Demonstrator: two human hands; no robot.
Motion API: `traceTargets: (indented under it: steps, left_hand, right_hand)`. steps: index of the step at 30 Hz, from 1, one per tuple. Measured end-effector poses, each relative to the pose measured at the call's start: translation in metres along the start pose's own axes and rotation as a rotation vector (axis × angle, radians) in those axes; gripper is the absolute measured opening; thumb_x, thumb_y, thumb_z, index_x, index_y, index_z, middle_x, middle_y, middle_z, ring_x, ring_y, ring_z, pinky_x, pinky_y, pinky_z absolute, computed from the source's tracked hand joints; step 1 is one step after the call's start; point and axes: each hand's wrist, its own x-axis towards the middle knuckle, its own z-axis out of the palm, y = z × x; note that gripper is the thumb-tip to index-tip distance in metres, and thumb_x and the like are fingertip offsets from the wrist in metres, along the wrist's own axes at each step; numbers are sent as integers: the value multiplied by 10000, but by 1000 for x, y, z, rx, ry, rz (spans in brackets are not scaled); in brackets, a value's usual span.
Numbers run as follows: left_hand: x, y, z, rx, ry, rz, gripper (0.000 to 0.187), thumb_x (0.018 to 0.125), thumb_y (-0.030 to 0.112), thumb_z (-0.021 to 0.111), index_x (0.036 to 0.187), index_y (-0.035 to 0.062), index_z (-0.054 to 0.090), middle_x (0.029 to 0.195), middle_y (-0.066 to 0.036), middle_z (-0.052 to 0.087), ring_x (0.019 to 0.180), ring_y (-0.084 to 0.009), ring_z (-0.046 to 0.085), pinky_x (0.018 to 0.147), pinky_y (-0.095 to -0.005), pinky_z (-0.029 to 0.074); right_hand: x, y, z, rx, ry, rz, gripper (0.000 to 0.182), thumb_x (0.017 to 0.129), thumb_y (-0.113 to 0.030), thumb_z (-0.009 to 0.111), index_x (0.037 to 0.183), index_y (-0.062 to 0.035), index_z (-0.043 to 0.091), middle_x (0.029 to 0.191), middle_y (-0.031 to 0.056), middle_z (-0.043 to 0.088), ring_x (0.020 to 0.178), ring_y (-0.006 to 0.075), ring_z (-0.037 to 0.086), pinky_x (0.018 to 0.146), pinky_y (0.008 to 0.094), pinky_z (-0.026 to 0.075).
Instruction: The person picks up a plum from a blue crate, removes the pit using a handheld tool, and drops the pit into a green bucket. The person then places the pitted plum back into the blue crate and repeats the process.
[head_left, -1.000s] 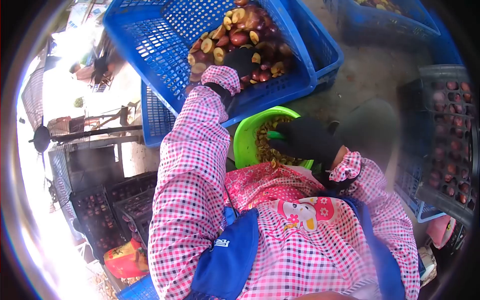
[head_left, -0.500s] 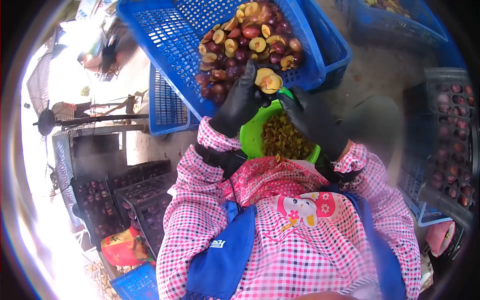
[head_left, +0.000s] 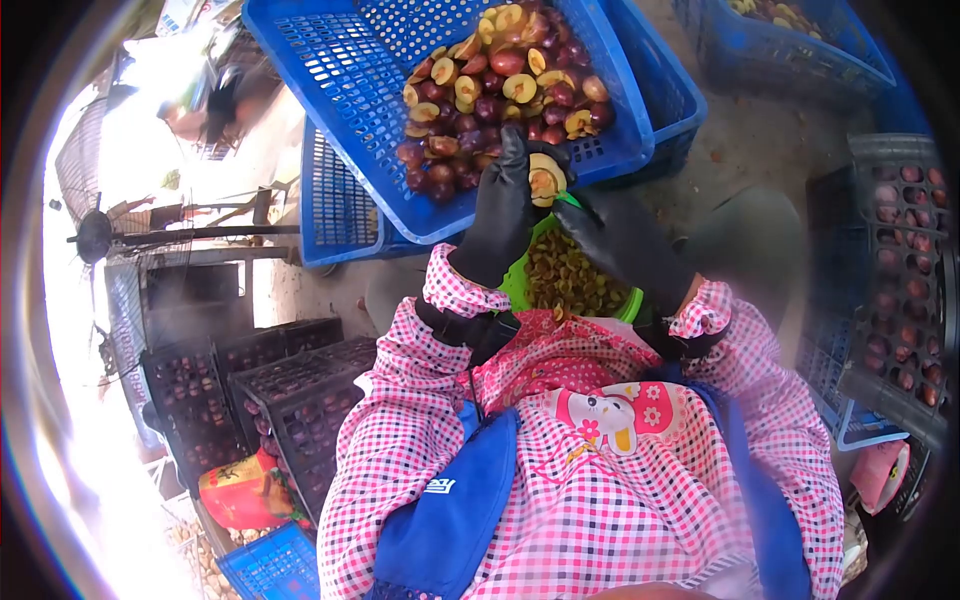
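My left hand (head_left: 500, 205), in a black glove, grips a plum half (head_left: 545, 183) with its yellow cut face turned up. In my gloved right hand (head_left: 622, 238) is a small tool with a green handle (head_left: 566, 198), its tip against the plum half; the blade end is too small to make out. Under both hands sits a bright green basin (head_left: 517, 285), partly hidden by my left arm, holding many brownish plum stones (head_left: 575, 275). Just beyond, a tilted blue crate (head_left: 345, 130) contains whole and halved plums (head_left: 490, 105).
Another blue crate (head_left: 680, 100) lies beneath the tilted one. At the right stand dark crates of plums (head_left: 905, 290), with a blue crate (head_left: 800, 50) farther back. Black crates (head_left: 300, 400), a red and yellow bag (head_left: 245, 492) and a fan (head_left: 92, 235) are at left.
My left hand has moved slightly right and down, turning the plum half more upright against the green-handled tool. My right hand has barely moved.
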Motion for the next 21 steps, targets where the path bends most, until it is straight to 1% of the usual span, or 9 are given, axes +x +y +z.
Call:
traceTargets:
  steps: [4, 6, 7, 9, 12, 13, 17, 19, 21]
  left_hand:
    - [4, -3, -6, 27, -99, 67, 669, 942, 645, 365, 939, 28, 624, 807, -59, 647, 708, -137, 617, 648, -266, 497]
    - [7, -7, 1, 1, -58, 109, 690, 941, 656, 345, 930, 24, 622, 811, -64, 646, 715, -146, 616, 670, -281, 502]
    - [8, -9, 5, -27, -16, 152, 711, 940, 667, 325, 922, 20, 620, 815, -70, 645, 723, -154, 616, 692, -295, 507]
    - [9, -10, 10, -109, -51, 136, 732, 936, 683, 296, 930, 24, 616, 821, -73, 647, 732, -158, 615, 695, -296, 507]
    - [34, -14, -7, -757, -185, -156, 783, 930, 711, 217, 978, 33, 605, 835, -80, 651, 756, -161, 617, 707, -285, 502]
    - [48, 4, -32, -507, -295, -179, 775, 928, 714, 223, 1018, 46, 605, 844, -73, 656, 757, -175, 622, 721, -281, 502]
    - [130, 7, -94, -37, -57, -175, 674, 942, 656, 361, 1053, 44, 621, 877, -84, 667, 799, -195, 641, 743, -324, 520]
    - [179, -18, -121, 1212, -147, 481, 505, 978, 460, 437, 1089, 5, 626, 910, -104, 681, 853, -219, 660, 762, -336, 527]
    - [215, -56, -133, 1568, -164, 437, 451, 960, 391, 467, 1118, -3, 620, 941, -117, 683, 878, -249, 662, 761, -343, 526]
  right_hand:
    - [0, -13, -10, 219, -127, 126, 384, 977, -382, 498, 878, -25, 601, 623, 117, 583, 532, 266, 567, 531, 407, 433]
    - [2, -25, -24, 861, -454, 539, 394, 999, -380, 462, 852, -36, 588, 533, 25, 483, 404, 119, 426, 404, 280, 346]
    - [0, -25, -21, 860, -455, 540, 394, 999, -380, 462, 852, -36, 588, 533, 25, 483, 404, 119, 426, 404, 280, 346]
    - [-4, -25, -16, 1636, -617, 629, 395, 1006, -390, 451, 838, -55, 576, 498, -29, 405, 359, 48, 321, 360, 202, 249]
    - [-9, -29, -22, 1379, -641, 484, 385, 999, -380, 472, 851, -42, 583, 537, -13, 466, 374, 41, 340, 363, 207, 249]
    - [-8, -31, -25, 1068, -643, 440, 425, 999, -414, 426, 903, -35, 593, 568, -17, 478, 427, 54, 404, 415, 203, 299]
    - [-5, -41, -20, 531, -695, 407, 399, 984, -359, 494, 1132, -15, 630, 864, 40, 639, 703, 101, 580, 656, 283, 478]
    - [-2, -42, -24, 518, -653, 396, 388, 981, -348, 506, 1137, -15, 629, 866, 43, 642, 697, 102, 579, 648, 283, 475]
    - [-3, -44, -27, 504, -606, 391, 378, 977, -336, 517, 1141, -14, 629, 868, 45, 645, 691, 103, 578, 640, 283, 473]
